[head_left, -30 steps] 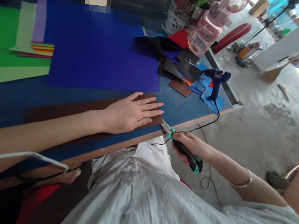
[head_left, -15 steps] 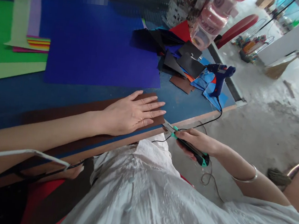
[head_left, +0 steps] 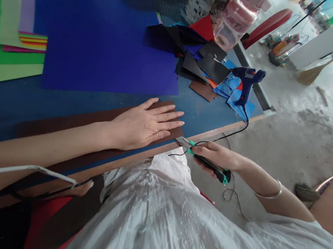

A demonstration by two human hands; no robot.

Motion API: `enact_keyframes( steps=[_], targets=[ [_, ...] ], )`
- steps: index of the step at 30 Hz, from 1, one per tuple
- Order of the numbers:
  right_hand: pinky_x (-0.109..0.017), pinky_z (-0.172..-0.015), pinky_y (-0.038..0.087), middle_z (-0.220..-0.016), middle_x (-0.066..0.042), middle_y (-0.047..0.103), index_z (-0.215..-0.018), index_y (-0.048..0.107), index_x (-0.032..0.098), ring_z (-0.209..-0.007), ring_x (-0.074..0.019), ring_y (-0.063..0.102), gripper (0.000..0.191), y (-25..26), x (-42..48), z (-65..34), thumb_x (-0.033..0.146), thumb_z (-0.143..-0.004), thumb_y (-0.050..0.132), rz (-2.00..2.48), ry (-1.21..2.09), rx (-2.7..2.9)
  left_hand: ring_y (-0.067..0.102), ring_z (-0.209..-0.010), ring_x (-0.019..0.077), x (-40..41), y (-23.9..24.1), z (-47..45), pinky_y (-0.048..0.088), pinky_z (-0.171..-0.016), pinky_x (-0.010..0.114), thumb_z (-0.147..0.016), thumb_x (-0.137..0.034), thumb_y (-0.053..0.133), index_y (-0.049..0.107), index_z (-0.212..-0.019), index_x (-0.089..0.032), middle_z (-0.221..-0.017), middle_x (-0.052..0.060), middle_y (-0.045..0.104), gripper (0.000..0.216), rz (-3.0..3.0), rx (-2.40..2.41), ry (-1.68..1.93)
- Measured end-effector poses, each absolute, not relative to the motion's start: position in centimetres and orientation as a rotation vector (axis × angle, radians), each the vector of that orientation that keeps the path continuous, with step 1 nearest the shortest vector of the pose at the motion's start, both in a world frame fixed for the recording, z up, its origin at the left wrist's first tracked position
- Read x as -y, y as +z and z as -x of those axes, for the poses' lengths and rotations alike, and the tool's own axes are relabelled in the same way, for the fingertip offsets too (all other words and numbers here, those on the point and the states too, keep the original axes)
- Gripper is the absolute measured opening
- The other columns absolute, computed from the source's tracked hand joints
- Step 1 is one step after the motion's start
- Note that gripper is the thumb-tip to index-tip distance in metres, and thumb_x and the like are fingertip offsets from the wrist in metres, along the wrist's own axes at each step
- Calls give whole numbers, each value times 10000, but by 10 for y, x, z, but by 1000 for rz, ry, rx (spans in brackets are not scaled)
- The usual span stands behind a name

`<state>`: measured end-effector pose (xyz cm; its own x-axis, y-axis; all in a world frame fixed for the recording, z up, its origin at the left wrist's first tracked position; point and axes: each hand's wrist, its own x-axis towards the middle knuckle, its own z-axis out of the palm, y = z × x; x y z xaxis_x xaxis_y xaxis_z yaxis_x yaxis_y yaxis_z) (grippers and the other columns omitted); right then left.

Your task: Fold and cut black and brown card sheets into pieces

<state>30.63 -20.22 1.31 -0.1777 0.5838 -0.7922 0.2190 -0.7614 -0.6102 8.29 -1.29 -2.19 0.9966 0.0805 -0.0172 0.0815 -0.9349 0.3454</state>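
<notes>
My left hand (head_left: 144, 127) lies flat with fingers spread on a long brown sheet (head_left: 95, 118) near the table's front edge. In my right hand (head_left: 212, 155) is a black and green utility knife (head_left: 215, 169), fingers wrapped round its handle. Its blade is out and points left, at the sheet's near right corner; whether it touches the sheet I cannot tell. Part of the brown sheet is hidden under my left hand and forearm.
Behind the brown sheet lies a large dark blue sheet (head_left: 111, 55), with green sheets (head_left: 12, 61) at left. Cut scraps (head_left: 214, 68), a blue glue gun (head_left: 248, 83) with its cord, and a pink bottle (head_left: 237, 19) are at the right. The table's wooden edge (head_left: 139, 157) runs before me.
My right hand has moved slightly left with the utility knife, its blade now at the sheet's corner. My left hand stays in place. The view has shifted a little.
</notes>
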Motion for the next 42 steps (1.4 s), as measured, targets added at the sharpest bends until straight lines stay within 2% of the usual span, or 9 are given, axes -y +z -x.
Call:
enact_keyframes(
  steps=[3, 15, 22, 34, 42],
  targets=[
    [-183, -349, 383, -482, 48, 562, -729, 547, 197, -326, -64, 447, 537, 13, 200, -305, 647, -1019, 502, 1813, 2061, 923, 215, -1644, 250, 13, -21, -83, 49, -1327, 516, -1117, -481, 206, 332, -1650, -392, -1746, -42, 303, 555, -2779, -121, -15],
    [-188, -401, 457, -518, 37, 599, -745, 552, 196, -355, -69, 497, 529, 8, 204, -300, 644, -1022, 510, 1793, 2073, 942, 195, -1649, 228, 15, -19, -84, 36, -1332, 487, -1123, -441, 223, 325, -1653, -375, -1754, -54, 268, 544, -2831, -134, -55],
    [-175, -402, 427, -485, 40, 561, -707, 552, 190, -356, -61, 478, 546, 8, 200, -294, 617, -1041, 485, 1721, 2103, 1009, 165, -1656, 223, 15, -20, -84, 24, -1330, 491, -1128, -452, 206, 321, -1655, -366, -1759, -56, 246, 546, -2829, -122, -39],
    [-184, -364, 410, -495, 34, 580, -704, 561, 192, -340, -70, 477, 539, 6, 201, -284, 607, -1039, 488, 1734, 2090, 993, 146, -1659, 213, 16, -18, -84, 12, -1329, 493, -1130, -441, 204, 317, -1655, -376, -1758, -61, 248, 541, -2808, -132, -69],
    [-191, -368, 420, -479, 35, 567, -707, 563, 192, -349, -84, 485, 529, 5, 197, -277, 586, -1049, 478, 1665, 2115, 990, 191, -1650, 232, 10, -15, -82, 48, -1332, 535, -1112, -324, 308, 419, -1619, -263, -1735, 20, 330, 523, -2697, -74, 17]
  ],
)
